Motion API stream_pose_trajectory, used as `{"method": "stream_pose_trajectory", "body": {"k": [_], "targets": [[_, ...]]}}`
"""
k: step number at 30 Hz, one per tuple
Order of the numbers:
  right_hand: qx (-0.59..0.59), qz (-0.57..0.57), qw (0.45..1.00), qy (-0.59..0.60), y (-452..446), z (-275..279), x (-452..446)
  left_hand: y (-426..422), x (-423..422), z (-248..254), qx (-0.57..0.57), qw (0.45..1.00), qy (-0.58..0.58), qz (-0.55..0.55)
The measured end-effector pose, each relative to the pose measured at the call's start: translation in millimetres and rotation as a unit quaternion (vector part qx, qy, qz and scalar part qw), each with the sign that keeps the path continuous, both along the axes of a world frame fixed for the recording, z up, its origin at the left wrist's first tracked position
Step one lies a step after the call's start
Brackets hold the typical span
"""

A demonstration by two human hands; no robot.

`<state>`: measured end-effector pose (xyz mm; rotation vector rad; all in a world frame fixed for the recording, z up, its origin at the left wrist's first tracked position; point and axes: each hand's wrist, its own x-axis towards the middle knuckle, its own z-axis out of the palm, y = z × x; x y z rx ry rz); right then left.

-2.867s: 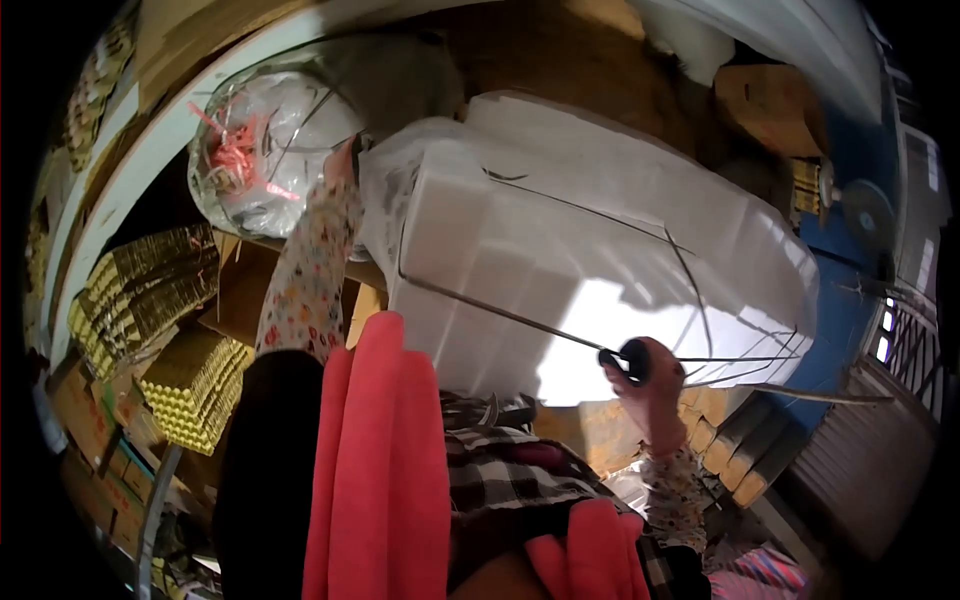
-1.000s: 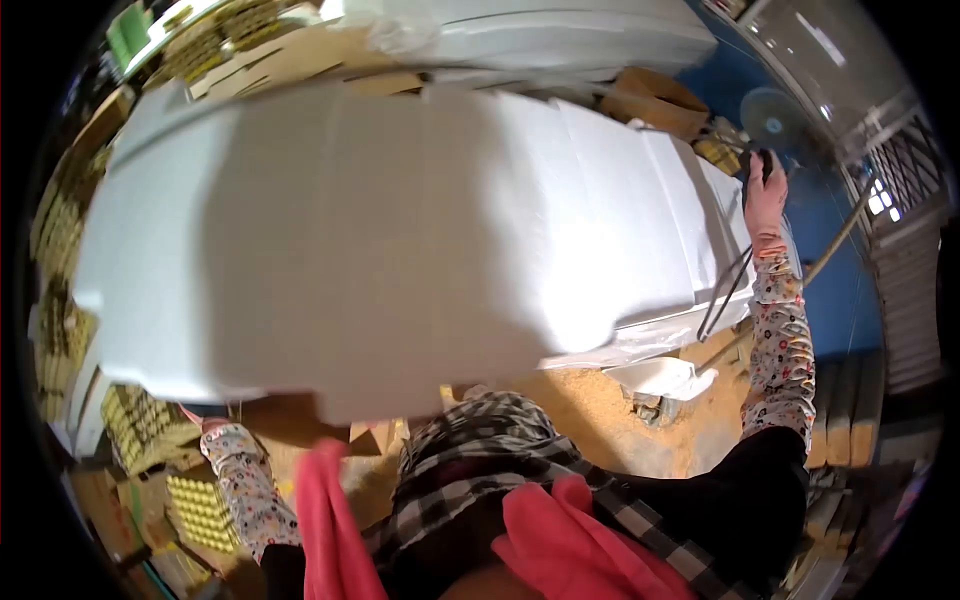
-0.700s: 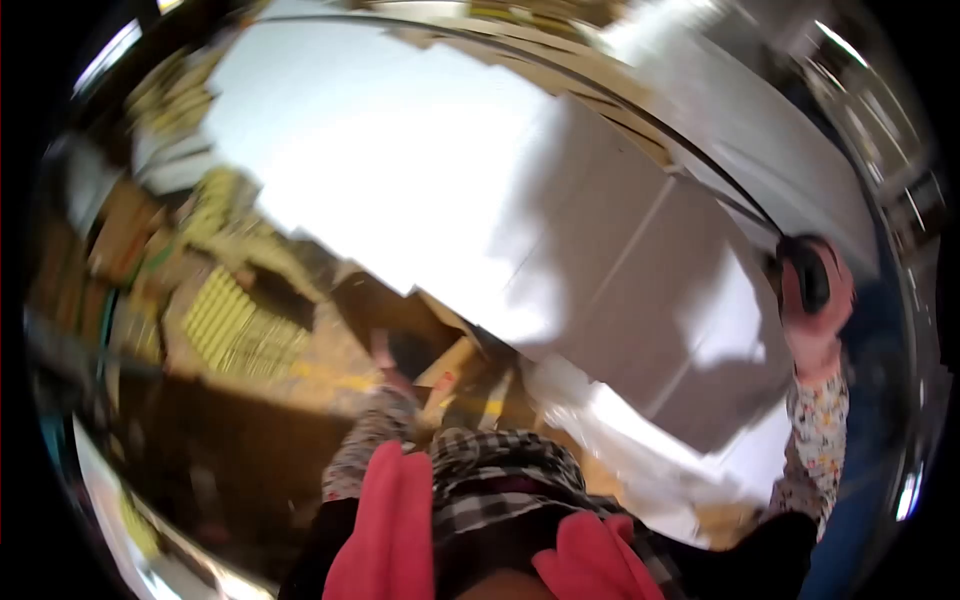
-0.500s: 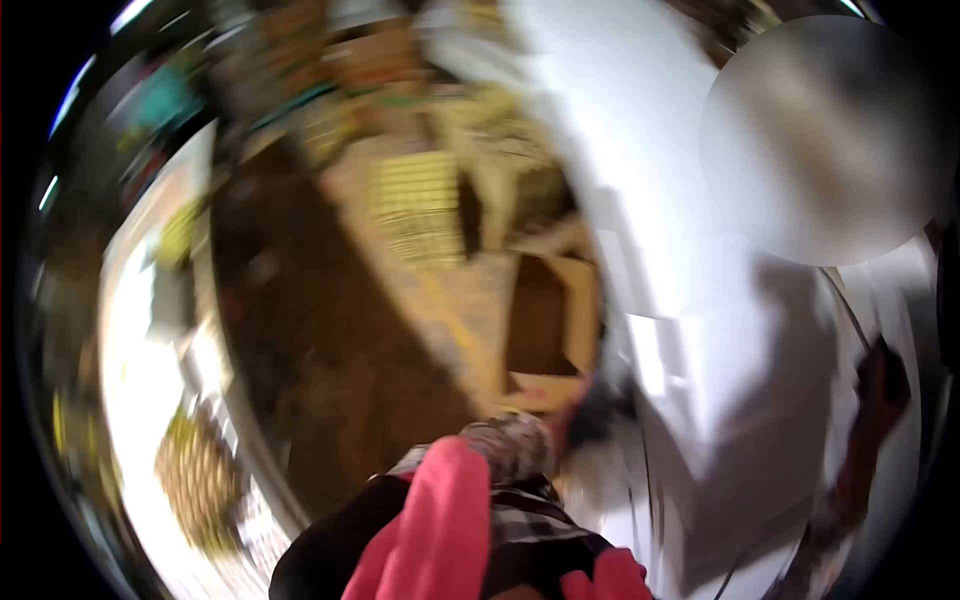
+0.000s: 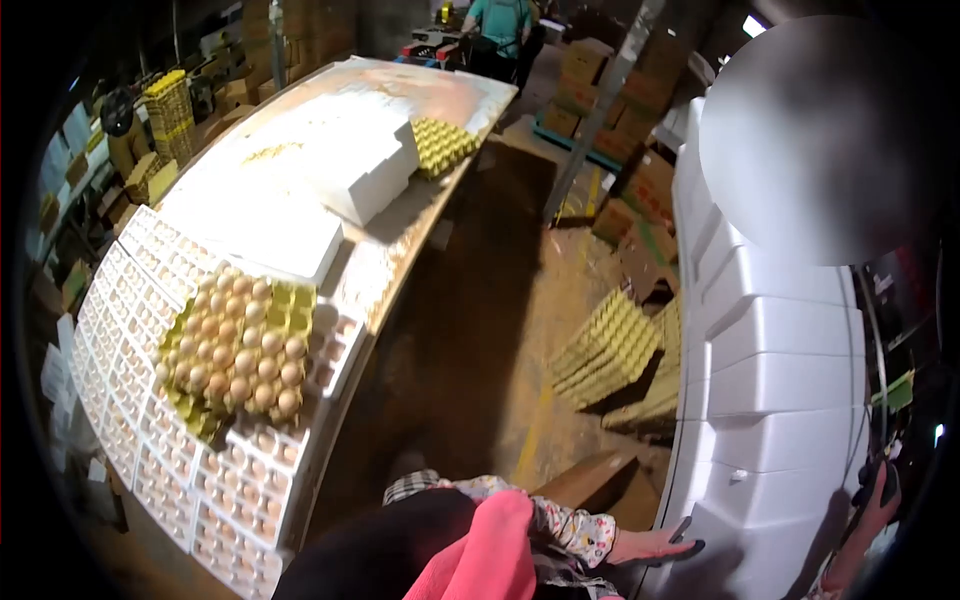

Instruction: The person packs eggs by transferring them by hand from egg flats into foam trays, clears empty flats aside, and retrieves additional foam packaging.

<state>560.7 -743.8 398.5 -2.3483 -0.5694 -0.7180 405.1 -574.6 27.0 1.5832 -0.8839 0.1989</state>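
Note:
A tall stack of white foam boxes [image 5: 780, 400] fills the right side of the view, between my two hands. My left hand [image 5: 650, 545], below a flowered sleeve, presses against the stack's near left side with its fingers stretched along it. At the stack's right edge is my right hand [image 5: 878, 500], partly in shadow, with its fingers bent against the side. Both hands appear to hold the stack between them. A blurred round patch hides the stack's upper right part.
On the left, a long table [image 5: 400, 250] bears white trays of eggs [image 5: 230, 520], a yellow pulp tray of eggs [image 5: 240, 345] and a white foam box [image 5: 370, 170]. Yellow egg trays [image 5: 610, 345] and a cardboard box [image 5: 600, 485] stand on the floor. A person [image 5: 500, 25] is at the back.
My view has swung round to the left, bringing the egg table closer into sight. The foam stack has stayed between my hands while the background shifted. Blur has cleared.

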Motion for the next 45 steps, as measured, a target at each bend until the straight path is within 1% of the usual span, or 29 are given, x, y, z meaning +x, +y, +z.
{"method": "stream_pose_trajectory", "body": {"k": [1, 3, 5, 6, 8, 9, 13, 16, 17, 19, 20, 22, 24, 25, 26, 28, 30, 32, 33, 34, 35, 36, 37, 38, 40, 41, 43, 44, 45], "targets": [[0.021, 0.012, 1.0, 0.003, 44, 9, 4, 24, 9, 9, 0.03, 0.999, -0.001, 0.031], [-0.216, 0.09, 0.96, -0.156, 153, 29, -12, 84, 15, 32, 0.121, 0.986, 0.029, 0.112], [-0.311, 0.117, 0.914, -0.233, 244, 42, -20, 175, 0, 109, 0.08, 0.965, 0.195, 0.155], [-0.303, 0.204, 0.91, -0.195, 285, 51, -20, 197, 12, 107, -0.063, 0.955, 0.256, 0.138], [-0.278, 0.35, 0.885, -0.13, 358, 62, -23, 244, 29, 112, -0.323, 0.881, 0.336, 0.085], [-0.265, 0.408, 0.868, -0.098, 392, 64, -26, 264, 46, 113, -0.388, 0.85, 0.347, 0.077], [-0.301, 0.445, 0.839, -0.081, 487, 61, 12, 359, 82, 132, -0.408, 0.845, 0.307, 0.159], [-0.3, 0.451, 0.838, -0.069, 558, 48, 34, 417, 130, 110, -0.443, 0.834, 0.262, 0.198], [-0.279, 0.461, 0.842, -0.035, 585, 42, 41, 436, 144, 100, -0.463, 0.832, 0.227, 0.203], [-0.129, 0.481, 0.859, 0.117, 640, 29, 47, 478, 158, 95, -0.465, 0.826, 0.217, 0.232], [-0.136, 0.496, 0.854, 0.082, 663, 24, 43, 501, 168, 93, -0.463, 0.827, 0.181, 0.264], [-0.087, 0.541, 0.831, 0.097, 714, 14, 50, 550, 179, 97, -0.415, 0.826, 0.157, 0.347], [-0.045, 0.59, 0.799, 0.113, 770, 4, 68, 599, 189, 102, -0.408, 0.82, 0.067, 0.396], [-0.028, 0.614, 0.779, 0.124, 796, 2, 71, 622, 194, 101, -0.442, 0.808, 0.085, 0.38], [-0.02, 0.636, 0.759, 0.137, 823, 1, 73, 649, 204, 92, -0.44, 0.783, 0.12, 0.423], [-0.034, 0.661, 0.736, 0.139, 872, 0, 68, 704, 202, 93, -0.439, 0.769, 0.13, 0.445], [-0.022, 0.701, 0.71, 0.069, 932, -12, 63, 764, 207, 81, -0.469, 0.732, 0.089, 0.485], [-0.04, 0.705, 0.708, 0.022, 991, -16, 49, 819, 196, 86, -0.485, 0.698, 0.035, 0.526], [-0.054, 0.697, 0.715, 0.01, 1020, -18, 40, 849, 193, 89, -0.481, 0.659, 0.017, 0.578], [-0.04, 0.723, 0.685, -0.08, 1056, -21, 33, 879, 192, 95, -0.475, 0.621, -0.005, 0.623], [-0.045, 0.705, 0.705, -0.057, 1085, -24, 20, 901, 181, 111, -0.526, 0.617, 0.001, 0.585], [-0.032, 0.701, 0.702, -0.12, 1121, -31, 11, 930, 160, 129, -0.569, 0.611, 0.007, 0.551], [-0.01, 0.704, 0.686, -0.183, 1163, -44, 6, 961, 147, 136, -0.565, 0.602, 0.005, 0.564], [-0.035, 0.677, 0.706, -0.205, 1190, -51, -6, 991, 135, 139, -0.563, 0.591, 0.004, 0.578], [-0.098, 0.662, 0.723, -0.171, 1239, -70, -22, 1061, 115, 114, -0.45, 0.608, -0.013, 0.654], [-0.11, 0.651, 0.735, -0.157, 1258, -83, -31, 1099, 112, 84, -0.444, 0.577, -0.023, 0.685], [-0.117, 0.644, 0.748, -0.109, 1288, -110, -26, 1131, 100, 70, -0.501, 0.521, -0.004, 0.691], [-0.146, 0.654, 0.736, -0.097, 1298, -121, -21, 1130, 84, 74, -0.565, 0.493, 0.024, 0.661], [-0.154, 0.661, 0.731, -0.062, 1301, -127, -14, 1153, 73, 43, -0.585, 0.479, 0.027, 0.654]]}}
